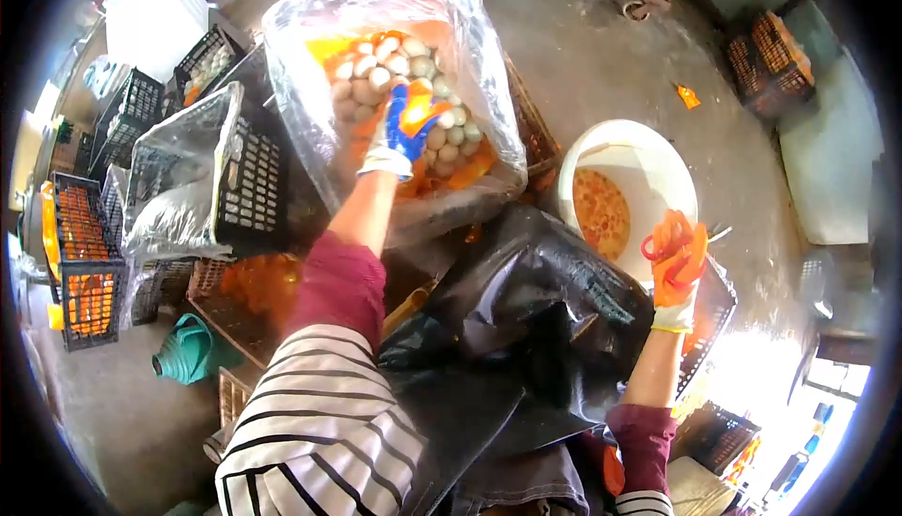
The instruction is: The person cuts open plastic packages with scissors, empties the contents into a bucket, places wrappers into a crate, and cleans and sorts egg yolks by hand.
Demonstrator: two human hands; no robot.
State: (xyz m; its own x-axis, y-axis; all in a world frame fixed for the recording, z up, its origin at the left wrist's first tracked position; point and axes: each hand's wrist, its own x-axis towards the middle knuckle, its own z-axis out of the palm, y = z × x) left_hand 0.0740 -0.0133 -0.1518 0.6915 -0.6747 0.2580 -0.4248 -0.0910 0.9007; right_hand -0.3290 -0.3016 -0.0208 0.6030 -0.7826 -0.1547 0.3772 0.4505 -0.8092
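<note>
My left hand (409, 128), in a blue glove with bright orange on it and a pale cuff, reaches over a pile of eggs (365, 93). Its fingers look apart, and their undersides are hidden. The eggs lie inside a clear plastic liner (474, 37) set in a crate. At the right, my right hand (678, 258) wears an orange glove and has its fingers curled around a small red loop (648, 247); what the loop belongs to is hidden. This hand is at the near rim of a white bucket (691, 170), which holds an orange-yellow liquid (601, 213) with round blobs.
Black plastic sheeting (512, 276) covers my lap. Left of me stand black crates (252, 178), one plastic-lined, and a crate with orange contents (89, 281). A green rolled item (183, 347) lies on the floor. More crates (770, 65) stand at the far right.
</note>
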